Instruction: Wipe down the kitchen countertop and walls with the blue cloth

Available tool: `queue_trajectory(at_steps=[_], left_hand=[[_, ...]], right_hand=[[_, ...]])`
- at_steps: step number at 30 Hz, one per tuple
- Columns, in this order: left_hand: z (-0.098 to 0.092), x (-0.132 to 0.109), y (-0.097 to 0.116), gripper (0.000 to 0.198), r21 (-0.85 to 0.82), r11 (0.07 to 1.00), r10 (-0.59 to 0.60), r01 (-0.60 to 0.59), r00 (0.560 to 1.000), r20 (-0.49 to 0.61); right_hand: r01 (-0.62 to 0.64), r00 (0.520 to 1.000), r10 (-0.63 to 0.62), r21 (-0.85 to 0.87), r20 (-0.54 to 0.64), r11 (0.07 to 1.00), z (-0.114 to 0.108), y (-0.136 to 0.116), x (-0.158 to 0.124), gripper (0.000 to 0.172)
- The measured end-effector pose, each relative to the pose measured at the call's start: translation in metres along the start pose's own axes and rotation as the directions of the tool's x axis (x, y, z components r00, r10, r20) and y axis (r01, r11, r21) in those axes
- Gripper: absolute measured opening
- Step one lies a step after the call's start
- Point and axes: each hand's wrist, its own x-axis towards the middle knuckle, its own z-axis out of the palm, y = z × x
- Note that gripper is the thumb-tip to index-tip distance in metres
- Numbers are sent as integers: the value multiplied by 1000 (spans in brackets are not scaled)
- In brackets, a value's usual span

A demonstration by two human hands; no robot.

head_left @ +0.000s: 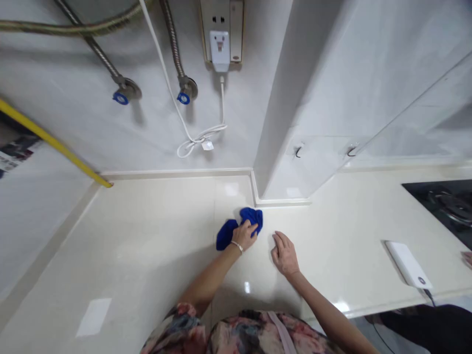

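Left hand (245, 235) presses a blue cloth (252, 219) on the counter

The fingers curl down and grip the cloth firmly against the cream countertop (147, 236), close to the wall corner, for good contact. The right hand (284, 254) lies open and empty on the stone. Farther away, a white power bank (407, 264) has a small logo, too small to read.

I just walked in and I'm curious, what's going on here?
A person's left hand is pressing a crumpled blue cloth onto a cream countertop, close to the corner by the white wall. The right hand lies open on the counter beside it. Further right sit a white power bank and a black gas hob.
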Motion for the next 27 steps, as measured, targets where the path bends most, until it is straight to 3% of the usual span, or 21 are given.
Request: queue_trajectory(at_steps=[3,6,8,10,13,16,19,27], left_hand=[[21,-47,0,37,-26,994,103,-104,994,-29],[35,-83,-13,37,43,981,193,-188,966,-174],[37,-92,-22,46,116,960,277,-255,924,-264],[35,-89,-28,58,146,931,363,-334,891,-275],[29,-63,-28,52,103,941,338,-322,909,-245],[18,-20,-31,41,43,993,117,-109,949,-291],[2,26,-42,39,6,998,-50,55,939,-340],[-26,139,-60,41,-1,990,-130,141,909,-396]], right_hand=[[19,999,-19,18,-34,1000,4,2,0,51],[14,999,-12,31,-52,999,6,2,0,51],[3,999,-1,37,-46,999,5,1,0,51],[-8,999,10,44,-37,999,3,0,1,51],[-21,1000,21,48,-17,999,0,-1,2,51],[-29,1000,28,42,5,999,-3,-1,1,50],[-26,1000,25,45,16,999,-4,-2,0,52],[-46,997,44,37,63,998,-9,-5,2,58]])
